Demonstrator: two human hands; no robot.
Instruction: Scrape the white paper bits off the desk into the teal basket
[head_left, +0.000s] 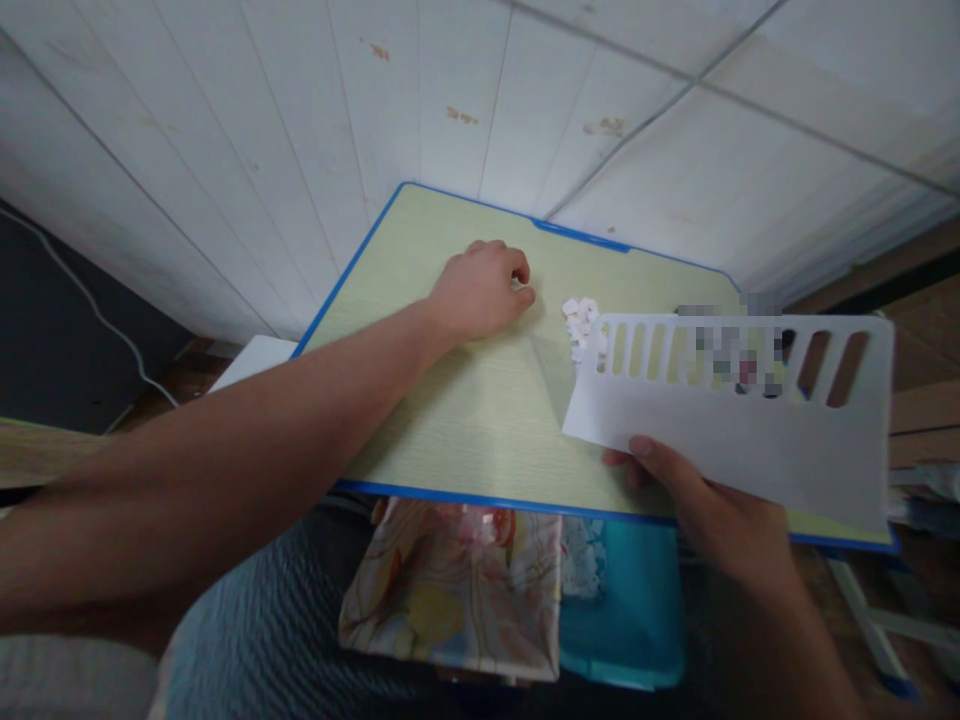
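My right hand (705, 505) grips a white plastic panel (720, 440) by its lower edge, thumb on top. The panel is tilted over the right side of the table and has a row of long slots along its far edge. A small pile of white pieces (580, 325) lies on the table by the panel's left end, partly covered by it. To the left of that pile, my left hand (484, 288) is low over the tabletop with fingers curled and thumb close to the index finger. Whatever may be between those fingers is too small to make out.
The pale yellow table (442, 440) has a blue rim and stands against a white panelled wall (450, 90). Below its near edge are a patterned cloth-lined container (487, 610) and a turquoise bin (637, 610) with white pieces. Blurred items sit behind the slotted panel.
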